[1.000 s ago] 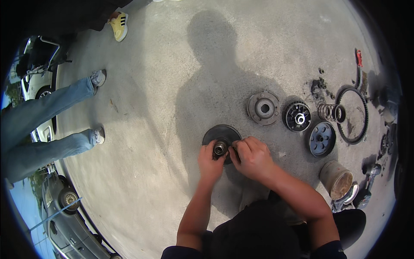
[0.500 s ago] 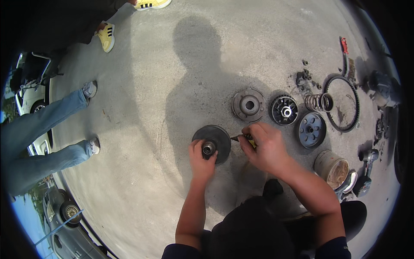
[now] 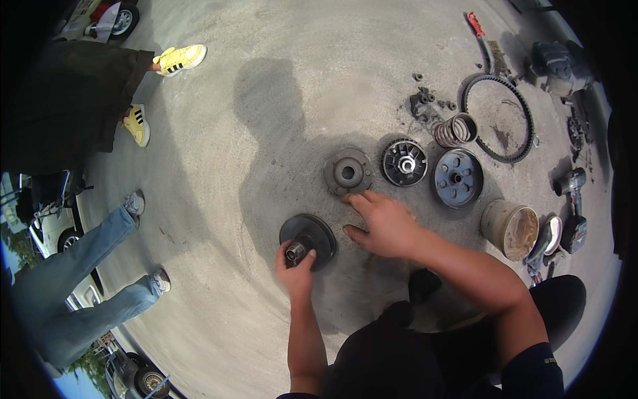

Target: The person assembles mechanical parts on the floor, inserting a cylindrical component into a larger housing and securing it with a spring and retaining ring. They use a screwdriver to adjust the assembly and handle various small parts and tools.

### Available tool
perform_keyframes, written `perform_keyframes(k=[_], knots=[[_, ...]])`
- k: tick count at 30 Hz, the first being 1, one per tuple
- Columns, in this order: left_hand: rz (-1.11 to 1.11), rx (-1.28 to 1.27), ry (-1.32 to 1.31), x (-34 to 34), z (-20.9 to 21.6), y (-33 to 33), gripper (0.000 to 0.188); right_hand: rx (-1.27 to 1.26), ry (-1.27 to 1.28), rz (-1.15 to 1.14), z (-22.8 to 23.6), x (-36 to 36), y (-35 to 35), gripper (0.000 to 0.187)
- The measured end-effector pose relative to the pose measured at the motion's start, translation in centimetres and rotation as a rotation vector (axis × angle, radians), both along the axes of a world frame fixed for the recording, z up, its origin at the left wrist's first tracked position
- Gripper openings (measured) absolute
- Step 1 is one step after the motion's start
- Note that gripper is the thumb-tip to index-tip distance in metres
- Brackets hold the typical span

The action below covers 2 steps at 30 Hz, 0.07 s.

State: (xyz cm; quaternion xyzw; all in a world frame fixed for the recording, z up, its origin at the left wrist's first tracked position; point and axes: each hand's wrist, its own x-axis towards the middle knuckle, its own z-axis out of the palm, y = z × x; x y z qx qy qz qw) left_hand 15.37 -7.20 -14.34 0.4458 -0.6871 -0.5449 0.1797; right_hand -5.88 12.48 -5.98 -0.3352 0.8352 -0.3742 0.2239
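My left hand [image 3: 297, 274] grips the hub of a dark pulley disc [image 3: 311, 229], its thumb and fingers wrapped round the hub. The disc is tilted, its metal-ended hub facing me. To the right, my right hand [image 3: 385, 226] is stretched out with thumb and fingers apart and nothing visible in it. Its fingertips are at the near rim of a grey-brown round plate [image 3: 334, 174] with a hole in the middle; whether they touch it I cannot tell. Right of that plate lie a finned black disc [image 3: 393, 174] and a blue-grey clutch bell [image 3: 470, 191].
Behind the bell are a coil spring [image 3: 454, 131], a toothed belt [image 3: 531, 126] and several small rollers [image 3: 425, 101]. A tub [image 3: 492, 226] with brownish contents and a cordless power tool [image 3: 573, 226] stand at right. A red-handled brush [image 3: 476, 25] lies far right. Two people stand at left, one in yellow shoes [image 3: 179, 60].
The pointed tool with yellow on it has left my right hand, which has opened and moved toward the grey-brown plate. My left hand has tilted the pulley disc. The view has shifted.
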Motion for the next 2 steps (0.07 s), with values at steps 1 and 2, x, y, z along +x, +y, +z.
perform_keyframes(k=[1, 2], knots=[[0.047, 0.109, 0.076, 0.01, 0.35, -0.29, 0.058, -0.055, -0.282, -0.078, -0.68, 0.03, -0.21, 0.061], [0.088, 0.176, 0.104, -0.02, 0.65, -0.71, 0.067, -0.126, -0.561, -0.152, -1.36, 0.04, -0.53, 0.072]])
